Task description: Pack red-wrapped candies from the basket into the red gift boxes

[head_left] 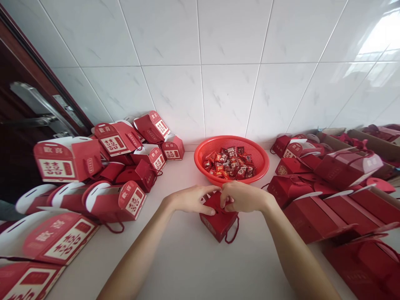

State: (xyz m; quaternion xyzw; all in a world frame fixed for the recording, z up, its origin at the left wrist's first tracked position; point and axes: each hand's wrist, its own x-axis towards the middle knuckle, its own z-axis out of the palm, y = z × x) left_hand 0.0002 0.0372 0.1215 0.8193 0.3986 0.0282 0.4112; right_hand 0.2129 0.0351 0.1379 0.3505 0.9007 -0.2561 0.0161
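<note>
A small red gift box (218, 223) with a dark red cord handle stands on the white tabletop, in front of the basket. My left hand (195, 199) grips its left side, thumb lying on the top and fingers reaching behind the far edge. My right hand (242, 196) is bent over the top from the right, with curled fingers pressed on the top panel. Part of the box's far side is hidden by both hands. Just beyond them, a red plastic basket (200, 160) holds several wrapped candies (231, 162).
Several open red and white boxes (115, 202) are stacked on the left, near a dark door with a metal handle (40, 104). More red boxes (315, 216) crowd the right side, with cardboard cartons behind. A white tiled wall (231, 96) closes off the back.
</note>
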